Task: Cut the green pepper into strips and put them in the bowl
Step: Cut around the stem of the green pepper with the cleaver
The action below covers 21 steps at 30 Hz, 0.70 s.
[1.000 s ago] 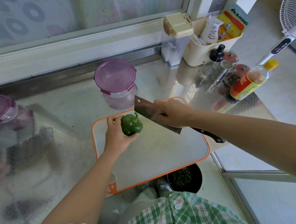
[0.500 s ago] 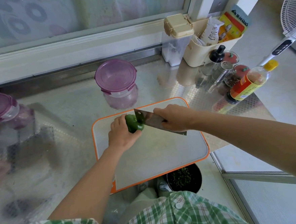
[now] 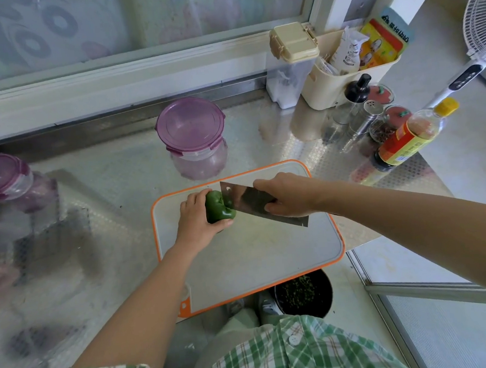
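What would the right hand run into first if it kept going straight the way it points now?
Most likely the green pepper: the right hand points leftward along the cleaver, whose front end meets the pepper. The left hand holding it lies just beyond; depth is unclear.

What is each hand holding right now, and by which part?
Left hand grips the green pepper round its left side; right hand grips the cleaver at the blade's handle end.

Frosted window (image 3: 138, 18) behind patterned steel counter (image 3: 115, 187); white fan (image 3: 480, 17) right.
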{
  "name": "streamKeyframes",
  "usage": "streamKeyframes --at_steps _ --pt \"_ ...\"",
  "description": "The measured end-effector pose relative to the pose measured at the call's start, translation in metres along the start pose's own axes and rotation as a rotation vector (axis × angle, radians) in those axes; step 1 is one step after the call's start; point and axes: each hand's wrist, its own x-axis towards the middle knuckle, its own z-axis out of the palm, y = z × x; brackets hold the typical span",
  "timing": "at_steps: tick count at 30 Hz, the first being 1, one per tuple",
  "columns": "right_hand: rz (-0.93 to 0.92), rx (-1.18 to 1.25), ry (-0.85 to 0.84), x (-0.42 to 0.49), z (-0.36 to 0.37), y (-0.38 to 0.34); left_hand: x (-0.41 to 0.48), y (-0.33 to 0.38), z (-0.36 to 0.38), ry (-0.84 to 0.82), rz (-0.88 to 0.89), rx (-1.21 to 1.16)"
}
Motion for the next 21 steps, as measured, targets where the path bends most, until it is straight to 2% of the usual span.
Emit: streamKeyframes --at_steps 14,21 --pt "0.006 0.0 -0.005 0.004 -0.003 -0.003 0.005 -0.003 -0.002 -0.034 -0.01 -0.049" --pt "0.077 -0.06 -0.042 0.008 -0.009 -0.027 0.007 0.001 -0.002 -0.028 0.0 0.005"
